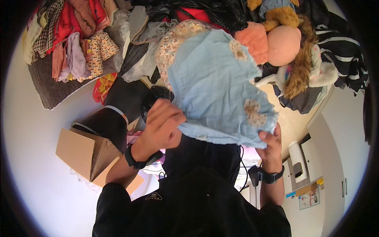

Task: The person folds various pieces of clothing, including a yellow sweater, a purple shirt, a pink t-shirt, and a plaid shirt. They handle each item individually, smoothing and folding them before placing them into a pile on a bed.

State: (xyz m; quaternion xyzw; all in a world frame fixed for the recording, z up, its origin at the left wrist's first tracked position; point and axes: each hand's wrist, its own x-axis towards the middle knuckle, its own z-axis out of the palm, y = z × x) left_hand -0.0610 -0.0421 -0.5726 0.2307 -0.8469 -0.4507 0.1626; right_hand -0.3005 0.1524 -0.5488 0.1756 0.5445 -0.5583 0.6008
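Observation:
A light blue garment [215, 87] of thin, creased cloth hangs spread out before me, with speckled beige bow-shaped patches on it and a small pale label near its lower edge. My left hand [162, 123] is closed on its lower left corner. At the lower right corner, my right hand [271, 143] pinches the cloth, thumb on the front. Behind the garment shows a round, flower-patterned cloth thing [173, 39], mostly covered.
Folded clothes [79, 43] lie piled at the far left, beside plastic bags [136, 59]. Plush toys [280, 43] and a black-and-white striped cloth [343, 47] sit far right. An opened cardboard box [85, 150] stands near my left forearm.

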